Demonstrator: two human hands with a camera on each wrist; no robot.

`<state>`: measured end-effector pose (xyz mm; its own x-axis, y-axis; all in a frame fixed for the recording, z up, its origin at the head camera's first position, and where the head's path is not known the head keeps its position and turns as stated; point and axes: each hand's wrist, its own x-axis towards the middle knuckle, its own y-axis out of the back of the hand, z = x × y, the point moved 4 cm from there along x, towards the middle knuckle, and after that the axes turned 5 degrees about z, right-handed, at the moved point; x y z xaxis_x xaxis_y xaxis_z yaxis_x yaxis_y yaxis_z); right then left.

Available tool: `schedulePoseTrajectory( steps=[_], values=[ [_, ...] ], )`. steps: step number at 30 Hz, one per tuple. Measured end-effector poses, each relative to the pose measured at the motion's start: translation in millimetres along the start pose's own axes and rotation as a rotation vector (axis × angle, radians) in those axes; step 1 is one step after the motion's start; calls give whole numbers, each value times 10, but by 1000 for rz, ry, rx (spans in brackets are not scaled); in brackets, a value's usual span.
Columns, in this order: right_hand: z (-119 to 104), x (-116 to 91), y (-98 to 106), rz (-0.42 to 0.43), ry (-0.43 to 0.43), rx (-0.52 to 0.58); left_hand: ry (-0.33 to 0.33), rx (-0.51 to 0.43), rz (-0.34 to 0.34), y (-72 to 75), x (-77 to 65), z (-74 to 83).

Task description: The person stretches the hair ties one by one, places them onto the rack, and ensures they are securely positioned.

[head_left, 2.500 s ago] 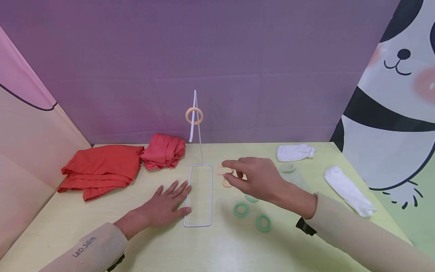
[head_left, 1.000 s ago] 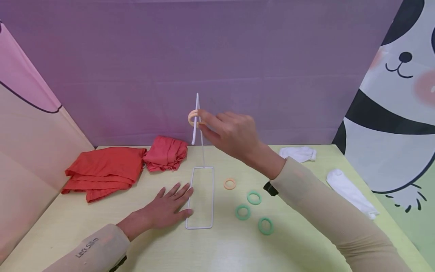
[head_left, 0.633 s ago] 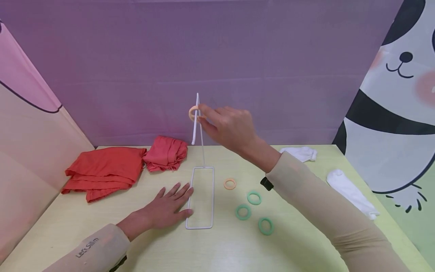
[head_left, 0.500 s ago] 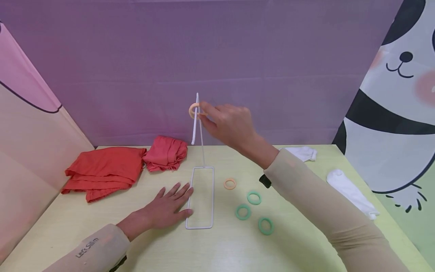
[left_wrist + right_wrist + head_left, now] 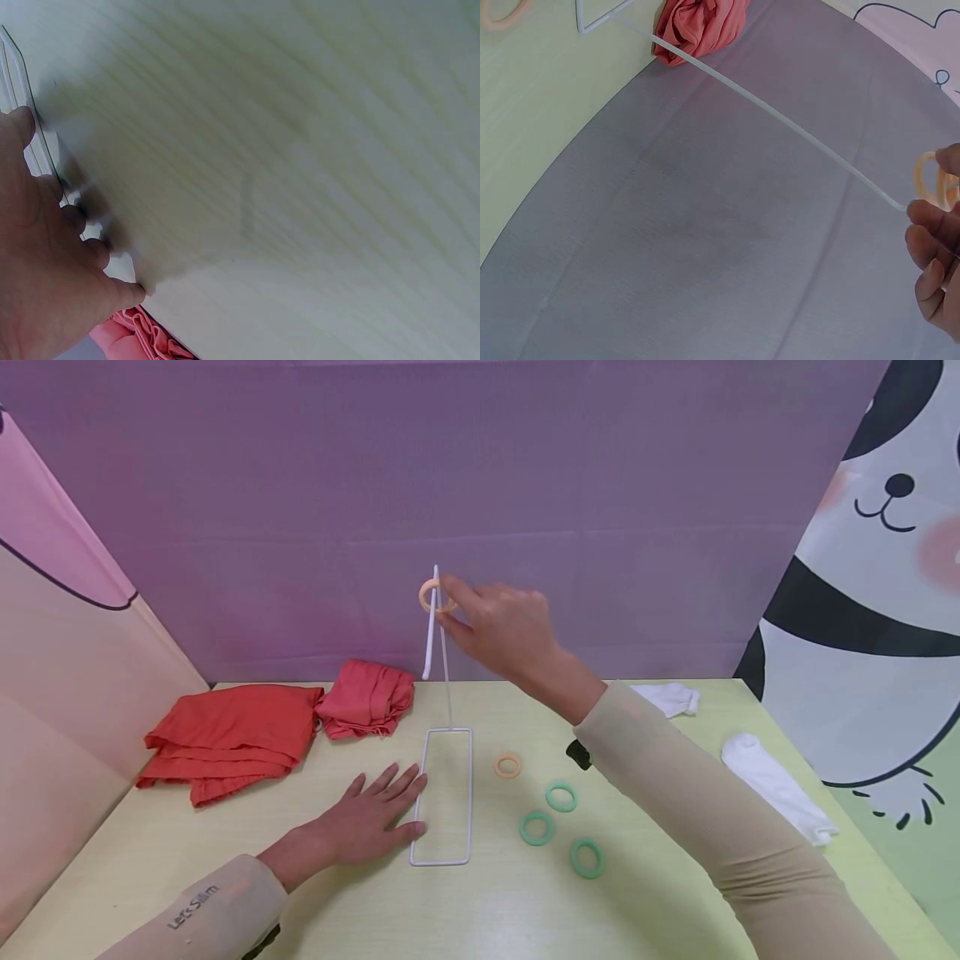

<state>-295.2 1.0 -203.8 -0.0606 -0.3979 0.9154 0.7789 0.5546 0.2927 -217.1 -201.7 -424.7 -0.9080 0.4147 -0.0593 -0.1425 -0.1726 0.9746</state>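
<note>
On the table [image 5: 487, 910], far left, the red cloth [image 5: 232, 735] lies folded, with the small red cloth [image 5: 365, 697] just beside it. My left hand [image 5: 363, 827] is palm down, fingers extended and spread, fingertips at the left rail of the base of the white wire stand [image 5: 471, 797]; it grasps nothing. The stand is upright. At its upper arm [image 5: 430, 647], my right hand [image 5: 498, 622] pinches an orange ring [image 5: 423, 599] between thumb and forefinger; the arm crosses the ring, and the right wrist view shows overlapping orange loops there, number unclear. Right of the base, the loose orange ring [image 5: 507, 776] lies flat, followed by three green rings [image 5: 548, 797], grouped but apart. Far right are two white socks [image 5: 776, 785]; my right sleeve [image 5: 705, 810] partly covers the rear one.
</note>
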Motion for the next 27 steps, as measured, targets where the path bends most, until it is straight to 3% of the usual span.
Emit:
schedulePoseTrajectory(
  steps=[7, 14, 22, 27],
  values=[
    [34, -38, 118, -177, -90, 29, 0, -3, -20, 85, -34, 60],
    [146, -229, 335, -387, -200, 242, 5, 2, -25, 88, -36, 52],
    [137, -784, 416, -774, -279, 338, 2, 3, -27, 84, -21, 37],
    [123, -1225, 361, -961, -340, 371, 1, 4, -27, 85, -32, 40]
  ],
)
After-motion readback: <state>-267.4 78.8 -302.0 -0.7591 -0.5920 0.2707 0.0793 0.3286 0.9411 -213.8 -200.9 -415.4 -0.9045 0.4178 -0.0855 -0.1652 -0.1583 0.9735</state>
